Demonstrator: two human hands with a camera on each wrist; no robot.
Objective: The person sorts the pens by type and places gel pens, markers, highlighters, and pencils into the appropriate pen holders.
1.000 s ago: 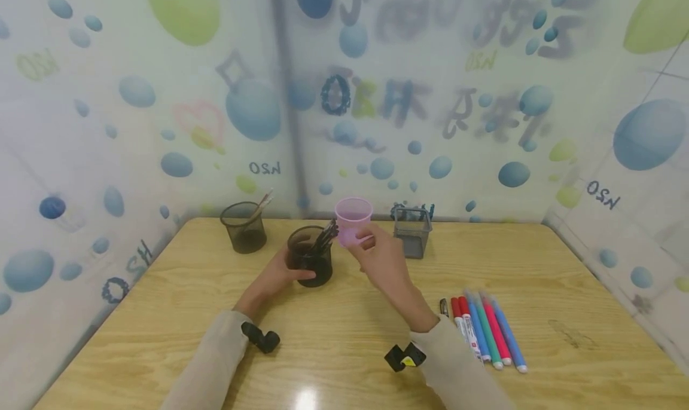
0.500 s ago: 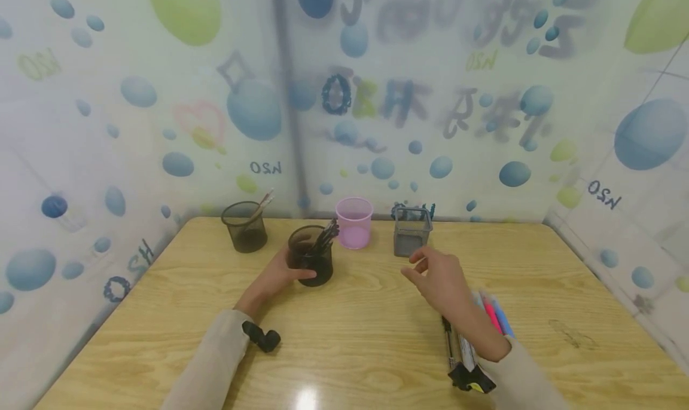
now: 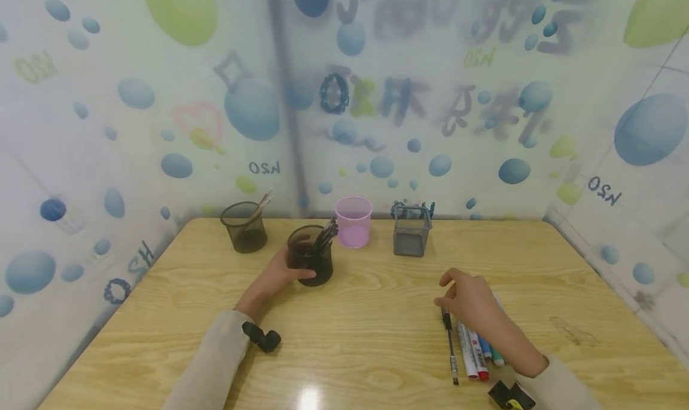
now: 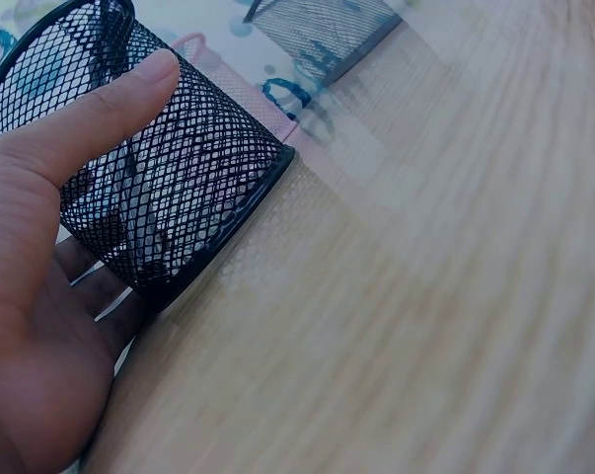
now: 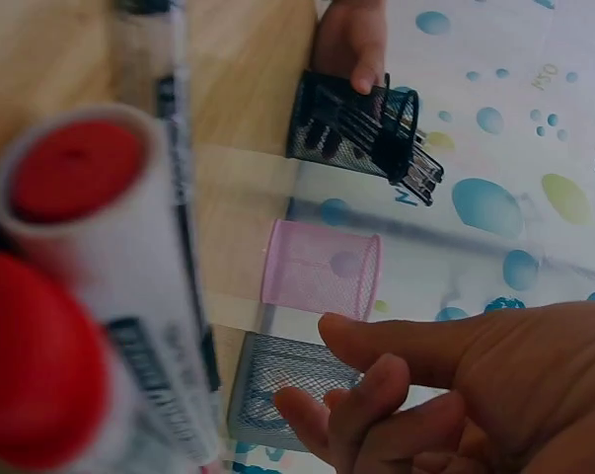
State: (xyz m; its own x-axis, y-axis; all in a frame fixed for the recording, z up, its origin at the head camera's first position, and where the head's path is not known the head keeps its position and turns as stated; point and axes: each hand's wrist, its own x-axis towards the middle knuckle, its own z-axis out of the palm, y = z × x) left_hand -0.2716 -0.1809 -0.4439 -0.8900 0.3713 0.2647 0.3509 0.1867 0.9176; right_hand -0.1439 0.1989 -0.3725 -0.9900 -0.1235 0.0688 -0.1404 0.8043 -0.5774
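My left hand (image 3: 276,274) grips a round black mesh pen holder (image 3: 313,271), the thumb across its front. Several dark pens (image 3: 326,238) lean inside it. In the left wrist view the thumb presses the mesh (image 4: 193,148) while other fingers reach behind. Over the right side of the table, my right hand (image 3: 473,302) hovers with loosely bent fingers that hold nothing. Just below its fingertips lies a black pen (image 3: 450,344). Beside that pen are white-barrelled markers (image 3: 467,356) with red ends, plus blue and green felt-tip pens partly hidden under the hand.
Along the back of the wooden table (image 3: 377,314) stand another black mesh holder (image 3: 247,233) with thin sticks in it, a pink mesh holder (image 3: 353,222) and a square grey mesh holder (image 3: 411,242). A wall (image 3: 457,69) with printed bubbles rises behind the table.
My right hand has moved from the pink holder rightward and nearer to me, past the grey holder, to above the pens. The left hand keeps its grip on the black holder.
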